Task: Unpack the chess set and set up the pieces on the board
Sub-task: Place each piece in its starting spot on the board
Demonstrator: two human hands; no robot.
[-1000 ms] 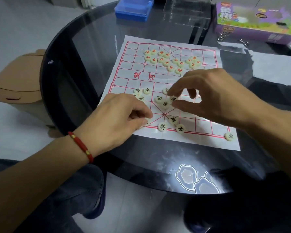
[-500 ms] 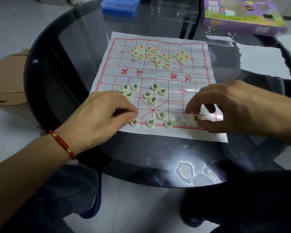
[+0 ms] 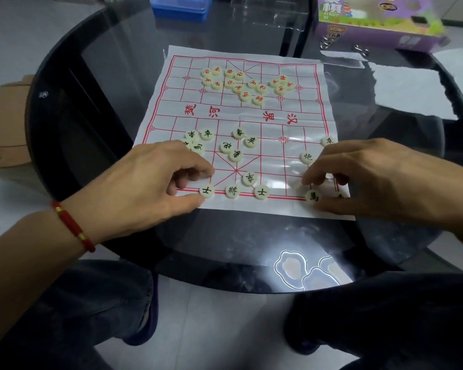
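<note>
Left hand (image 3: pixel 145 182): fingers curled at the near row, thumb touching advisor piece (image 3: pixel 207 191).
Right hand (image 3: pixel 364 177): curled over horse piece (image 3: pixel 313 196); grip unclear.
Technique: slide each disc square onto its line crossing on the board (image 3: pixel 267 166).

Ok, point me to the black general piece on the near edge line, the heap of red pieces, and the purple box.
black general piece (image 3: pixel 232 191), head view, its lettered top face
heap of red pieces (image 3: pixel 247 84), head view, a disc mid-heap
purple box (image 3: pixel 380 33), head view, its front wall

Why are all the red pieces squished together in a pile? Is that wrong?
Yes, it looks odd. The red pieces sit bunched in a loose heap on the far half of the board, off the line crossings, not yet set out in rows.
</note>
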